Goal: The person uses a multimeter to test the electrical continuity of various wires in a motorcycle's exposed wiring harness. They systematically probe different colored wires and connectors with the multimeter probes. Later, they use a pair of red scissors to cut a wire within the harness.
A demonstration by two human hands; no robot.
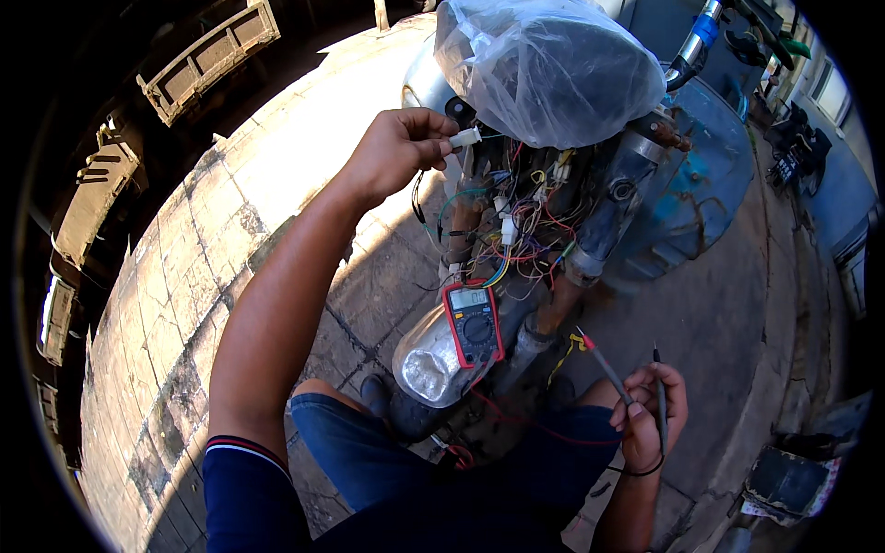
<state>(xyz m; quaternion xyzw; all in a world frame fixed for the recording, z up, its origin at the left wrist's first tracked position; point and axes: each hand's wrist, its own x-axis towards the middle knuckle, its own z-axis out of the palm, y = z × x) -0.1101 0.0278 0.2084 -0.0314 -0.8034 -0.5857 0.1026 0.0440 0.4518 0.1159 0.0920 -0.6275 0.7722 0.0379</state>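
Note:
Between thumb and fingers, my left hand (406, 147) pinches a white plastic wire connector (466, 137) beside the upper left of an exposed wiring bundle (530, 207). Thin wires run from the connector toward that bundle. My right hand (656, 419), low on the right, is closed around two multimeter probes (606, 367), their tips pointing up and apart from the wiring. A red and a black lead trail from them. The red-edged multimeter (475, 323) rests upright below the bundle, its display lit with digits. Another white connector (508, 229) hangs among the wires.
Clear plastic sheeting (553, 69) covers the rounded part above the wiring. Rusty fork tubes (613, 217) and a dented silver fender (429, 359) frame the front. A blue metal body (691, 194) stands right. Paved floor (184, 323) lies left, with rusty metal frames (207, 60) beyond.

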